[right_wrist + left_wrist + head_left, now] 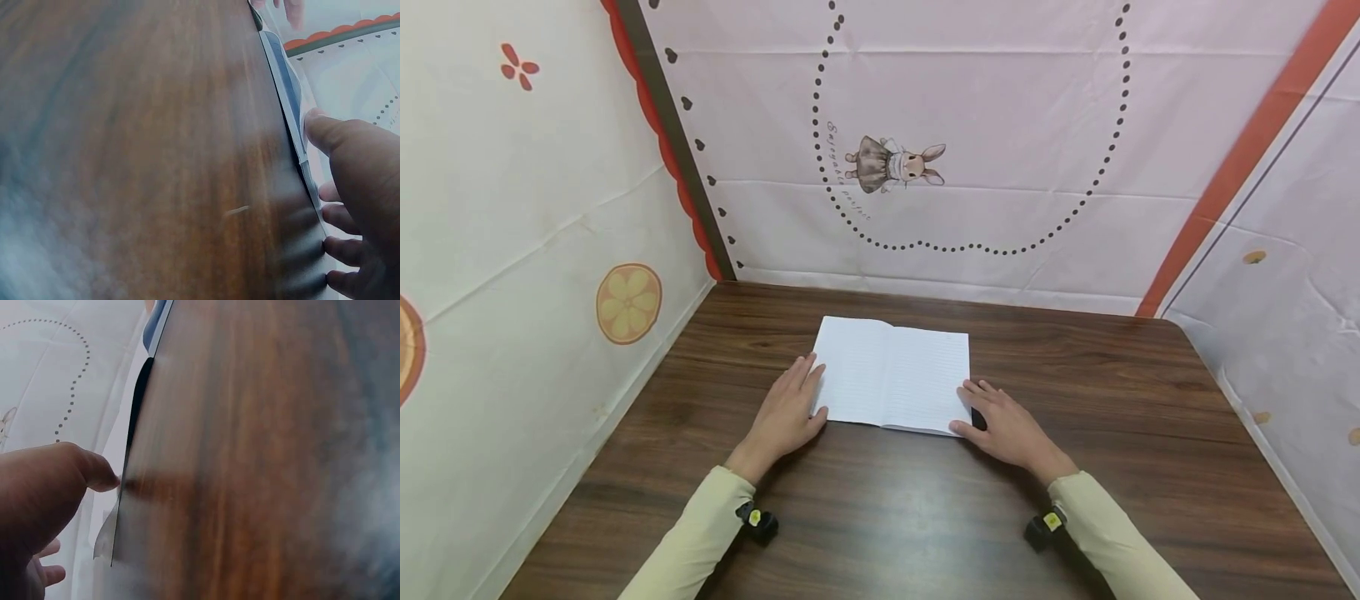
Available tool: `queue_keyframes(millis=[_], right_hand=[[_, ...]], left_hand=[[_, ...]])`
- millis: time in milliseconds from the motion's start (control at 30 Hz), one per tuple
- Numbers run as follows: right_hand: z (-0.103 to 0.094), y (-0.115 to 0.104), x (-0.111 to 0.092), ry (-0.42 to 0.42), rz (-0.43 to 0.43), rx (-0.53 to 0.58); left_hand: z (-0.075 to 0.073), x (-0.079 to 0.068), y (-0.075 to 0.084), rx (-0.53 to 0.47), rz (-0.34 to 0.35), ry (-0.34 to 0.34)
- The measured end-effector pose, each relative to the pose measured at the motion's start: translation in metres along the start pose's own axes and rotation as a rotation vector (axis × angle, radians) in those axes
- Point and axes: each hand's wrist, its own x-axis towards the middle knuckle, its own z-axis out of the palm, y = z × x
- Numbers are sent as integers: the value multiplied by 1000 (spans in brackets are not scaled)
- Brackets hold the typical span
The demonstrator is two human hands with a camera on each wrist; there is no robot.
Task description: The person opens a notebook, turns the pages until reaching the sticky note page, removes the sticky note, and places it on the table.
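Observation:
An open notebook (925, 379) with lined white pages lies on the wooden table. At its left edge rests my left hand (785, 412), fingers extended along the page margin and thumb at the lower left corner. The right hand (1009, 427) touches the right page near its lower corner with fairly straight fingers. In the left wrist view the thumb of the left hand (50, 481) meets the edge of the notebook (108, 534). The right wrist view has the right hand (369, 181) with its thumb on the notebook (289, 87), whose pages bulge up slightly.
The dark brown table (910, 508) runs back to a printed cloth wall (1000, 125) with a rabbit figure. More cloth stands along the left side (535, 208) and the right side (1300, 275). Each wrist wears a small black camera (762, 525).

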Motion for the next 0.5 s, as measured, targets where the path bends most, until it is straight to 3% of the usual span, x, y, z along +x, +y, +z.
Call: queue_keyframes(millis=[367, 500], right_hand=[[-2, -2, 0, 5, 4, 9], [-2, -2, 0, -3, 10, 12]], left_hand=[[-1, -3, -10, -132, 5, -216], [-1, -6, -16, -183, -8, -257]])
